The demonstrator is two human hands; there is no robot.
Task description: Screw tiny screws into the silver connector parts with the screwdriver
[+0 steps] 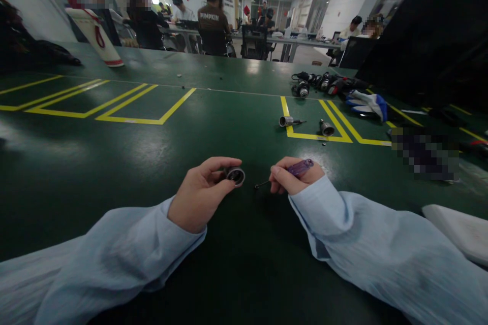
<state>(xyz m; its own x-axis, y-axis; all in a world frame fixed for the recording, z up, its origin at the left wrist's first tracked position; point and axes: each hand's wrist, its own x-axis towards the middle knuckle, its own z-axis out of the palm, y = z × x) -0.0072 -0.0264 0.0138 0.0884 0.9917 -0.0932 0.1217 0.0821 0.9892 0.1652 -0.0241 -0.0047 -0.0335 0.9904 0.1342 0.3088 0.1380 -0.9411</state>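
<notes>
Dark green table (114, 183) takes up the near scene; blue-and-white glove (368, 105) lies far right. Right hand (293, 177): fingers curled around a purple-handled screwdriver (301, 167), shaft pointing left, tip near the metal cup but apart. Left hand (204, 185): thumb and fingers pinching that metal cup (237, 176), left of the tip, open mouth visible. Dark bit (256, 187) at the tip, too small to identify. Judgement: hold the cup firmly by its side, keep fingertips off its mouth, line the shaft up, move slowly.
</notes>
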